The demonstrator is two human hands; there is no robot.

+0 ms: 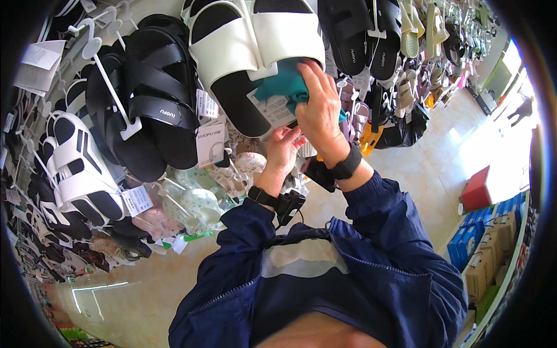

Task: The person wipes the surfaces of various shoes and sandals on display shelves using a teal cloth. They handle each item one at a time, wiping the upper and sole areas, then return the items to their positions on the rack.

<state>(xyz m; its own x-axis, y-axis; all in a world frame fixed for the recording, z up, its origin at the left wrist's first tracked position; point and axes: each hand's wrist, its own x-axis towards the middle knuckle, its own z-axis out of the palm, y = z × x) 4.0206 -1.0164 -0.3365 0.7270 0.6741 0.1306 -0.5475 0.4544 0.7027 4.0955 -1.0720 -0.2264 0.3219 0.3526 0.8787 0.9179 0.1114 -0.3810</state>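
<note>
A pair of white slide sandals (pixel 287 37) with black footbeds hangs in front of me on a white display hook. My right hand (pixel 321 104) grips a bunched teal cloth (pixel 283 85) against the right sandal, just below its white strap. Under that cloth a printed paper tag (pixel 272 109) lies over the footbed. My left hand (pixel 280 150) is lower, by the toe end of the same sandal, its fingertips close to the tag's lower edge. Whether those fingers pinch anything is hidden.
Black cross-strap sandals (pixel 159 82) and white sandals with black stripes (pixel 82 167) hang to the left. Black slides (pixel 348 35) hang to the right. Patterned clogs (pixel 198 209) are below. Shoe boxes (pixel 465 243) and a red box (pixel 476 189) stand at far right.
</note>
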